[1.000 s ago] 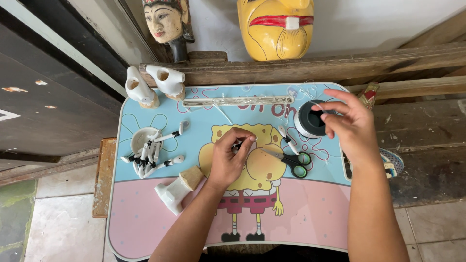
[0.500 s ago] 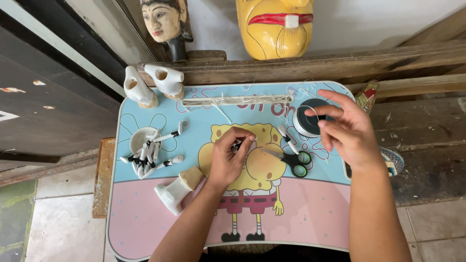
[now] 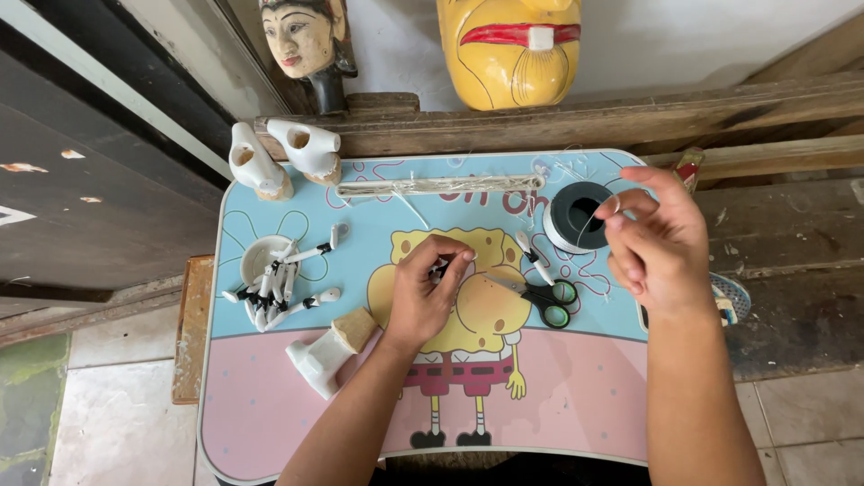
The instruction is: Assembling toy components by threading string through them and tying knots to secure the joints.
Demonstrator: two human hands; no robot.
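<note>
While we look down over the small cartoon-printed table [image 3: 270,423], we see our left hand [image 3: 423,301] at the centre of the frame, its fingers curled and pinched shut on a small dark-tipped piece [image 3: 443,268], pressing it against the tabletop, which looks like a way to keep it steady. Our right hand [image 3: 657,247] is raised at the right of the frame, thumb and forefinger closed on a thin clear thread [image 3: 594,219] that runs down toward the black spool [image 3: 576,218] just left of it; the other fingers are loosely bent. We judge the thread is kept taut between spool and fingertips so it does not tangle.

The spool sits in the upper right of the table, just beside the right hand and well apart from the left. Between the two hands lie green-handled scissors [image 3: 540,295], blades toward the left hand, and a small white peg [image 3: 533,256] above them. At centre left a cluster of small white carved pieces [image 3: 279,283] lies by a small white dish [image 3: 261,256], with a white block [image 3: 319,362] and a tan chunk [image 3: 354,328] below. Two white carved hollow pieces [image 3: 283,153] stand in the upper left, and a bundle of clear strands [image 3: 436,186] lies across the top. Two carved masks [image 3: 508,49] rest beyond the table on a wooden ledge.
</note>
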